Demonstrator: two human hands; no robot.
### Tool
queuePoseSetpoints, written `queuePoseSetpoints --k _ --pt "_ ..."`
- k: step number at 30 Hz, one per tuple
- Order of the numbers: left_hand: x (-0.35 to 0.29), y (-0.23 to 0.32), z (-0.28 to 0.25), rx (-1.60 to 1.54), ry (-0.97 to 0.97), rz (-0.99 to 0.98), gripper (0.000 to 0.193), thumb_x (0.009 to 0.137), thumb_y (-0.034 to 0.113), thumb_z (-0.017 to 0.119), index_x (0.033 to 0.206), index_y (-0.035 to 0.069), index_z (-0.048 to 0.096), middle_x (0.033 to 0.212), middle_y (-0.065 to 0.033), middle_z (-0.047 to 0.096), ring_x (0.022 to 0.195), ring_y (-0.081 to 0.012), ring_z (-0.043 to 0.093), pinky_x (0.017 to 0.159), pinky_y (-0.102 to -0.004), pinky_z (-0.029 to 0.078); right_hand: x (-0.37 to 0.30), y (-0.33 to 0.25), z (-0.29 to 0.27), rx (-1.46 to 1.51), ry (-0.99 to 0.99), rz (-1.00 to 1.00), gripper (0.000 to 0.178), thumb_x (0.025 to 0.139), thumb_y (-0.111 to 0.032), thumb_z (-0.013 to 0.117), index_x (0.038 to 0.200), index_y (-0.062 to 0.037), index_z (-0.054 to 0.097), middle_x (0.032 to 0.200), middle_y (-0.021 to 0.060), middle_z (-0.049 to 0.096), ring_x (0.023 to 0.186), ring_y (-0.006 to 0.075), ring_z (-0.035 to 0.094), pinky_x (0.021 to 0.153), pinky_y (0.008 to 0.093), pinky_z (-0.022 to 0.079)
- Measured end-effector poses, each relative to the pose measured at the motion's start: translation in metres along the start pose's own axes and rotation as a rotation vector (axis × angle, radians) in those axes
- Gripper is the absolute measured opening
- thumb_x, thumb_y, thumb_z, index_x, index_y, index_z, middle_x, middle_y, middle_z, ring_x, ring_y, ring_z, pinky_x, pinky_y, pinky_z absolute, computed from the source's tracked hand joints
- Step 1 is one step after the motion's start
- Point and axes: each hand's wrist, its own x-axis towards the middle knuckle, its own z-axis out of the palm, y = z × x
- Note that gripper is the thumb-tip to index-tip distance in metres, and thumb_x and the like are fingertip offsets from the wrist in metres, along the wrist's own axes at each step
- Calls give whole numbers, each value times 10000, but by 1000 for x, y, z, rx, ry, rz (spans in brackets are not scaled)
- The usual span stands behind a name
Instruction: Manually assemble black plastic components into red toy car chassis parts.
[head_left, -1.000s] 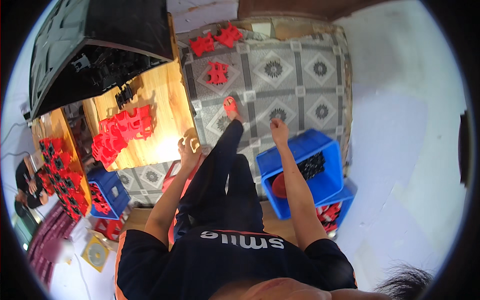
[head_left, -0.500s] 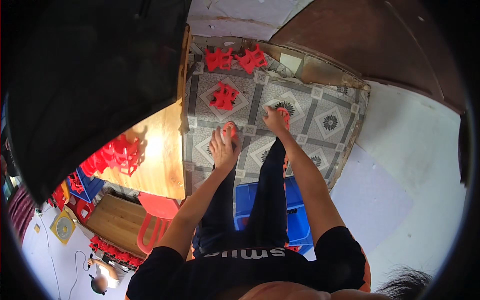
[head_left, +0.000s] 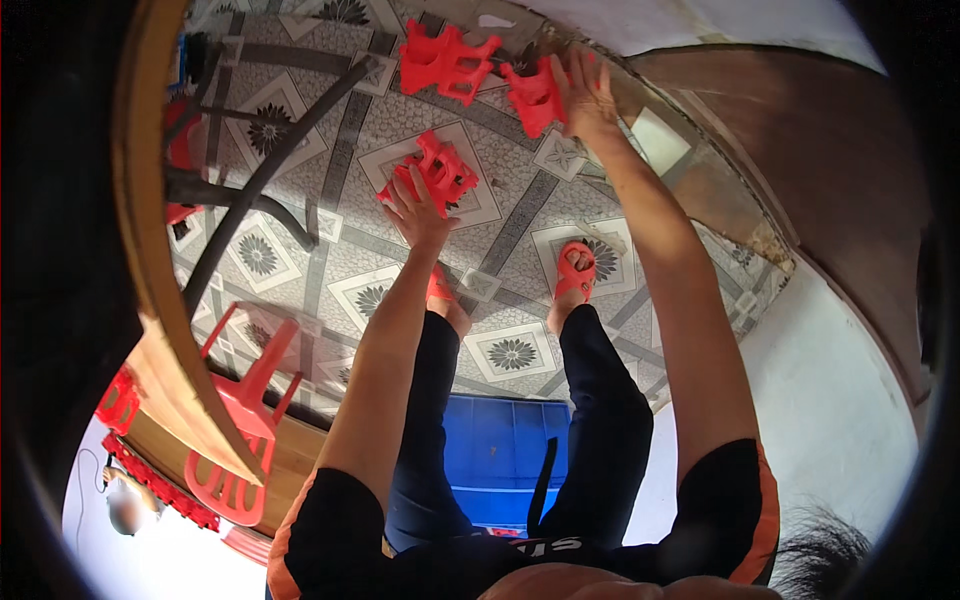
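Observation:
Three red plastic pieces with cut-outs and stubby ends lie on the patterned floor. Over the nearest red piece (head_left: 450,172) is my left hand (head_left: 420,215), its fingers spread against the near-left part; whether it presses on the plastic I cannot tell. My right hand (head_left: 588,100) reaches farther out, fingers stretched and apart, at the right edge of a second red piece (head_left: 535,98). Just left of that one, a third red piece (head_left: 445,60) lies untouched by either hand.
A wooden tabletop (head_left: 190,390) with dark legs (head_left: 262,180) stands at the left, a red plastic chair (head_left: 250,405) beside it. Blue crates (head_left: 495,430) sit behind my legs. Another person (head_left: 135,500) is at the far lower left. A brown panel (head_left: 780,130) leans at the right.
Both my hands have reached forward, from above my feet to the red pieces on the floor. My view has shifted and turned, so more floor under the table shows.

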Motion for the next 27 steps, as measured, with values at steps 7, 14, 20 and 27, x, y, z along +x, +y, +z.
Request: queuePoseSetpoints --k 7,14,20,27 --pt "18 -55 -6 -865 -84 -160 1047 714 276 795 1519 157 137 1372 -165 422 1295 -361 413 1045 -562 377 -29 2 -14 462 191 174 1072 686 -341 792 1524 -52 190 1322 212 486 1345 423 342 1135 535 225" --pt "88 -18 -95 -2503 -521 201 832 770 396 742 1464 152 354 1500 -99 372 1363 -326 379 1051 -551 411 28 2 -55 2321 -304 67 614 885 -436 651 1343 -50 520 1310 73 592 1169 179 588 1013 372 449" --pt "147 30 -74 -2611 -581 237 827 745 415 751 1439 160 382 1463 -93 411 1342 -345 396 1044 -556 409 97 -15 -32 2034 5 -661 560 853 -156 723 1366 -72 515 1240 95 623 1122 264 587 966 366 470" --pt "41 37 -81 -2486 -736 -51 763 783 481 687 1414 145 423 1390 -89 508 1246 -317 515 885 -494 540 -21 -9 -27 2557 -608 367 669 871 -589 591 1330 -107 523 1310 90 583 1168 271 586 928 520 516"
